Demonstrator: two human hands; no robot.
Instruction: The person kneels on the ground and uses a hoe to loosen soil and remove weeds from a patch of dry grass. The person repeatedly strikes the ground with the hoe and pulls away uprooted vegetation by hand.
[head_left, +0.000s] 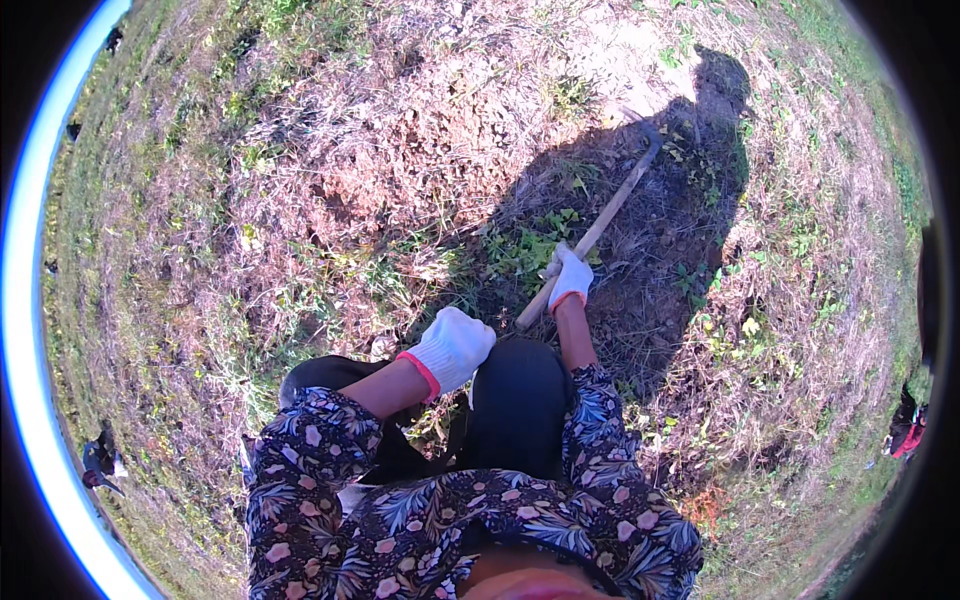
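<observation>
My right hand (568, 274), in a white knit glove with a red cuff, grips the wooden handle of a long-handled tool (616, 199) near its lower end. The tool slants up and to the right; its curved metal head (651, 136) lies in shadow at the ground, and I cannot tell whether it is a sickle or a hoe. My left hand (452, 343), gloved the same way, is curled into a fist beside my dark-trousered knee (523, 405). Nothing shows in that fist, though its palm side is hidden. Green leafy plants (525, 247) grow just beyond both hands.
Dry grass and weeds (787, 300) cover the field around me. Bare reddish soil (420, 165) shows ahead. My shadow falls to the upper right. People are far off at the left rim (103, 459) and the right rim (907, 429).
</observation>
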